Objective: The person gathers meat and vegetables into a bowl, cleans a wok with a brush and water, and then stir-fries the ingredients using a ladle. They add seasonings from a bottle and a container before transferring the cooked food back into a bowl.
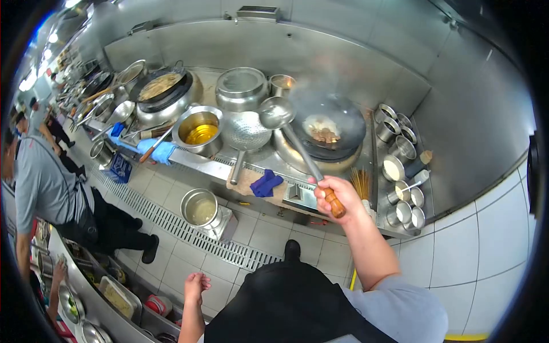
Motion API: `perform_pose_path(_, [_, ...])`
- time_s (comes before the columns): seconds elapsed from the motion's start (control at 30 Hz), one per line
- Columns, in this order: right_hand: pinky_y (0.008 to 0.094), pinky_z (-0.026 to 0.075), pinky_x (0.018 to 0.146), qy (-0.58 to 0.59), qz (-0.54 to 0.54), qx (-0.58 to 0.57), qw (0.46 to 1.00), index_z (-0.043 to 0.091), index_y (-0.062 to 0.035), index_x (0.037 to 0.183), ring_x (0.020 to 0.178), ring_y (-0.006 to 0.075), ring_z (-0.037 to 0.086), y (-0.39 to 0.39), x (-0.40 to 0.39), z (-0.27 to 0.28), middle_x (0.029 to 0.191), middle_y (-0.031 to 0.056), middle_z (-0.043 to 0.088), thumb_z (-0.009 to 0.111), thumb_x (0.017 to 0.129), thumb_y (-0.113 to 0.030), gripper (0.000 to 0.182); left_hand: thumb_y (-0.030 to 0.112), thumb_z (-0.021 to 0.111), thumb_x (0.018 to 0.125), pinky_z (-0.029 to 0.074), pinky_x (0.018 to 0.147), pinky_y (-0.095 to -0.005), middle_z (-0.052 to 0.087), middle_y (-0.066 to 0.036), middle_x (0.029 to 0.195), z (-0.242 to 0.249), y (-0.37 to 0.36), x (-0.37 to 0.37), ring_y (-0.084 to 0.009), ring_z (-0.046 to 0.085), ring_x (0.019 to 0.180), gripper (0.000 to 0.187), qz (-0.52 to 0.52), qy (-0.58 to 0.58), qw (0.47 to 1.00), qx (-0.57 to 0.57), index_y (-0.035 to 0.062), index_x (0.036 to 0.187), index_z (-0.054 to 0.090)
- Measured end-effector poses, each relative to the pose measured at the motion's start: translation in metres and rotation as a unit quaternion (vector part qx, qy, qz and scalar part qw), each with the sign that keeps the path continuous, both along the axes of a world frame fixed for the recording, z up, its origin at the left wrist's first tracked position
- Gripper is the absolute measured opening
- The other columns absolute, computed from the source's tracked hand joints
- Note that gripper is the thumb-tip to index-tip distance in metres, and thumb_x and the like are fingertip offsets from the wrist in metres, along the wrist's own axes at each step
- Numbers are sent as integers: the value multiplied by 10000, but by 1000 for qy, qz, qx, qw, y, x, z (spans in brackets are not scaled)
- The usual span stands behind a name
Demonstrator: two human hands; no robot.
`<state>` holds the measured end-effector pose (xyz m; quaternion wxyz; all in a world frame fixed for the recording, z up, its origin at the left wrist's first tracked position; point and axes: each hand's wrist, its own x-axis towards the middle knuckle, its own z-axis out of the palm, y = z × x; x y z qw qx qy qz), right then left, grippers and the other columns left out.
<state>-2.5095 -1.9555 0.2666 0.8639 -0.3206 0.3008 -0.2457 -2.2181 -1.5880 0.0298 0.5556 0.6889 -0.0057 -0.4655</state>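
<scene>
My right hand (337, 197) is closed around the wooden grip of a long-handled metal ladle (277, 112). The ladle's bowl hangs in the air between the perforated strainer (247, 131) and the wok (343, 111), left of the wok. Inside the wok lies a small heap of brown and pale food (323, 130), and steam rises around it. My left hand (196, 286) hangs low over the floor at my side, its fingers loosely curled with nothing seen in them. The nearest vessel to it is a metal pot (200, 208) of cloudy liquid.
A pot of yellow oil (201, 132) stands left of the strainer. A dark blue cloth (266, 183) lies on the counter's front edge. Several metal seasoning containers (394, 167) line the right side beside a bamboo brush (360, 182). A person in grey (51, 171) stands at the left.
</scene>
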Motion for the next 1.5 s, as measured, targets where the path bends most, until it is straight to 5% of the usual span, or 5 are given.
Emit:
perform_pose_path(0.17, [308, 416, 371, 285, -126, -219, 924, 524, 11, 893, 422, 170, 498, -59, -18, -27, 653, 67, 521, 550, 827, -86, 121, 180, 498, 924, 455, 514, -263, 643, -110, 738, 17, -58, -2, -155, 577, 529, 150, -64, -18, 997, -28, 41, 886, 540])
perform_pose_path(0.57, [267, 330, 362, 92, -239, -37, 966, 541, 13, 1008, 387, 137, 421, -61, -224, -19, 630, 48, 513, 570, 848, -156, 234, 179, 537, 926, 484, 531, -270, 645, -85, 743, 42, -197, -111, -156, 598, 557, 153, -236, 33, 970, -53, 34, 889, 568])
perform_pose_path(0.87, [289, 378, 364, 280, -207, -46, 936, 562, 13, 1003, 390, 161, 456, -16, -301, -51, 631, 58, 516, 551, 813, -83, 213, 196, 611, 865, 483, 786, -348, 655, -156, 885, 132, -422, -166, -285, 637, 861, 240, -357, -449, 794, -201, -11, 986, 627])
perform_pose_path(1.17, [419, 477, 598, 529, -32, -400, 748, 545, -25, 1129, 642, 336, 605, -51, -280, -15, 689, 177, 583, 547, 779, -132, 366, 285, 548, 863, 480, 814, -456, 659, -177, 952, 147, -555, -184, -352, 620, 918, 282, -524, -703, 481, -11, 33, 901, 670])
perform_pose_path(1.5, [503, 482, 692, 615, 49, -504, 604, 561, -61, 1102, 790, 417, 608, -156, -172, -38, 805, 221, 633, 524, 787, -157, 332, 356, 559, 859, 501, 701, -456, 660, -168, 732, 130, -554, -187, -353, 644, 719, 357, -505, -683, 523, -72, 44, 722, 662])
